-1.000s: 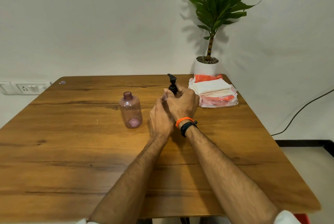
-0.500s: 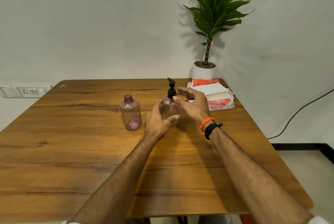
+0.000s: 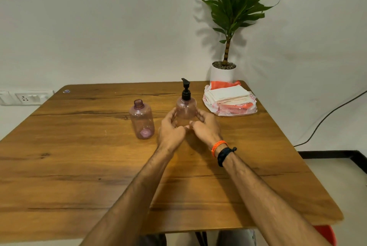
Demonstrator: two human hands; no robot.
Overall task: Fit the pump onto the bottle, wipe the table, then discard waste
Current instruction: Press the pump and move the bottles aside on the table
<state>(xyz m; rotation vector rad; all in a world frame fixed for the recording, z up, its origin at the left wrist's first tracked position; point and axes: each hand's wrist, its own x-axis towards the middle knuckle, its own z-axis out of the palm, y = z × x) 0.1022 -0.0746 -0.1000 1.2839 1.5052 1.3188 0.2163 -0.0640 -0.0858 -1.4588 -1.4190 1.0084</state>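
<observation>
A pink see-through bottle (image 3: 185, 109) with a black pump (image 3: 185, 89) fitted on its neck stands on the wooden table (image 3: 79, 166), just past the middle. My left hand (image 3: 170, 128) and my right hand (image 3: 206, 127) cup its lower part from both sides, fingers curved against its walls and thumbs meeting in front. A second pink bottle (image 3: 142, 119) stands to the left with its neck uncovered, apart from my hands.
A pile of folded cloths on a plastic bag (image 3: 230, 99) lies at the far right corner. Behind it stands a potted plant (image 3: 223, 71). A red container (image 3: 325, 233) shows below the table's near right corner. A cable (image 3: 327, 116) runs along the right wall.
My right hand left the pump top and dropped beside the bottle's body. Both hands now sit lower round the bottle, which stands on the table.
</observation>
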